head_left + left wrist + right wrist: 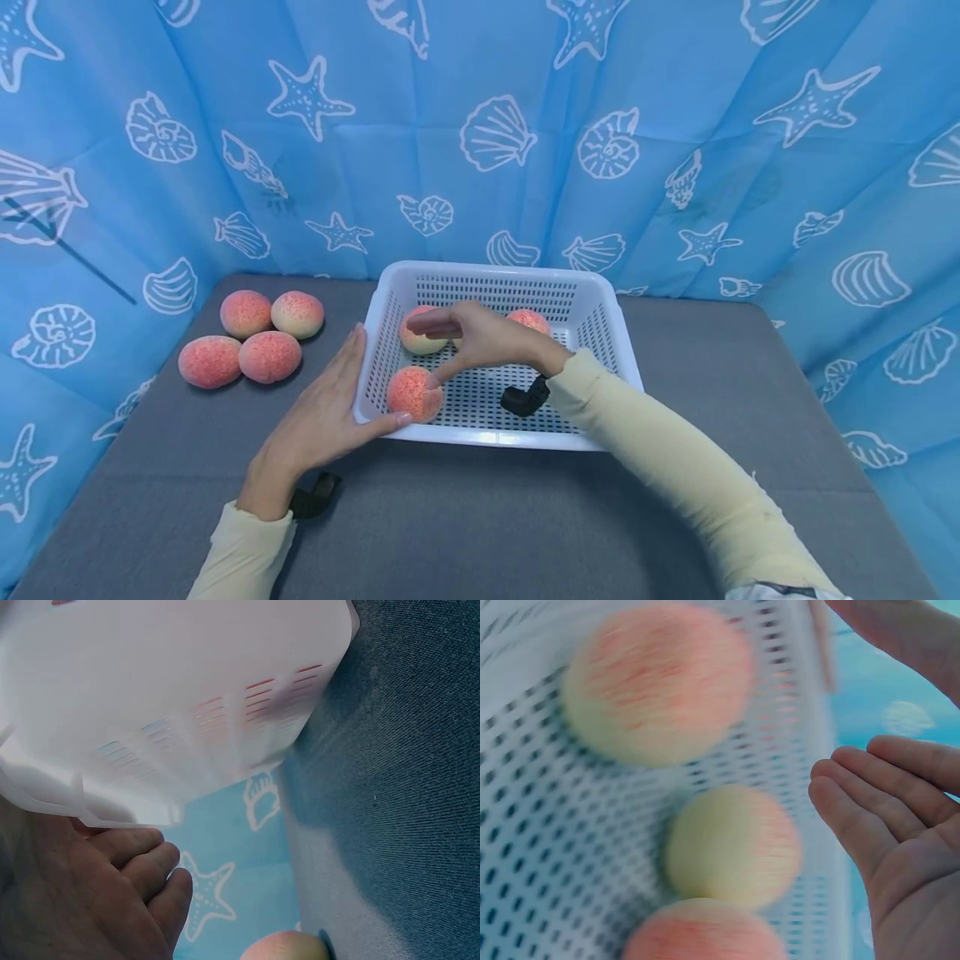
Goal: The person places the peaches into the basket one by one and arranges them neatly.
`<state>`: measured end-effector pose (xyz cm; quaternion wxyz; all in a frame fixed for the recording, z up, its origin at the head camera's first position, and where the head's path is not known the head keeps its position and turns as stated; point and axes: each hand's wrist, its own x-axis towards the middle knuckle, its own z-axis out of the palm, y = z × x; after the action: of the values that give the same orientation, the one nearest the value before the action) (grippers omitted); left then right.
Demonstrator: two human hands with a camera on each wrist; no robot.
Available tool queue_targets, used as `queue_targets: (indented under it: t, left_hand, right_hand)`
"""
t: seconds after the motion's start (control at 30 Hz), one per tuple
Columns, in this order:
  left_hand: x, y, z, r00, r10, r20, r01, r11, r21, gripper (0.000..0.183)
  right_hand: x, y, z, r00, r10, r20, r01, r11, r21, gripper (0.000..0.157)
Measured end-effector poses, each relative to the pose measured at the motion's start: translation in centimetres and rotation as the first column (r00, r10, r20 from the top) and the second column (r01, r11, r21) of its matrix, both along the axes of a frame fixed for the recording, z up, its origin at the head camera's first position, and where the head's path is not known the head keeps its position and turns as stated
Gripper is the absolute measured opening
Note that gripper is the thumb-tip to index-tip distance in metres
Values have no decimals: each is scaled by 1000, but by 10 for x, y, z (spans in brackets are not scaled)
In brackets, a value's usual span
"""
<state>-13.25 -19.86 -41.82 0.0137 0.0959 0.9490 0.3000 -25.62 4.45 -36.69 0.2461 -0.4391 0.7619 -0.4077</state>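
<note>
A white plastic basket [495, 437] with slotted walls holds several pink-and-cream peaches. My left hand [322, 417] rests against its left side, fingers fairly straight along the outer wall and thumb across the front rim. In the left wrist view, the left hand's fingers [150, 877] lie beside the rim. Over the basket is my right hand [483, 337], its fingers extended and holding nothing, with the thumb close to the front-left peach [411, 392]. Another peach [420, 335] sits behind it, and the right hand partly hides a peach [529, 318]. The right wrist view shows peaches [660, 682] blurred below the open palm.
Several peaches [270, 357] form a cluster on the grey cloth-covered table [480, 525], left of the basket. A blue curtain [450, 167] with shell and starfish prints hangs behind the table and along its sides. Black cameras [525, 400] are worn at both wrists.
</note>
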Motion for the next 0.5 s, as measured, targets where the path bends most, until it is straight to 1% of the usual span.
queue_targets:
  t: [0.1,0.23,0.37,0.5]
  left_hand:
    - [0,0,0,1000,3,0,-3,1000,-9,127]
    - [1,0,0,1000,11,2,-11,1000,-9,127]
    - [1,1,0,1000,13,0,-13,1000,-5,127]
    - [1,1,0,1000,14,-4,-14,1000,-15,127]
  right_hand:
    - [3,9,11,1000,-30,2,31,996,-81,88]
    - [12,22,22,997,-74,6,74,987,-145,85]
    - [24,36,25,993,-118,29,122,971,-207,82]
    - [36,52,24,983,-179,28,180,945,-271,80]
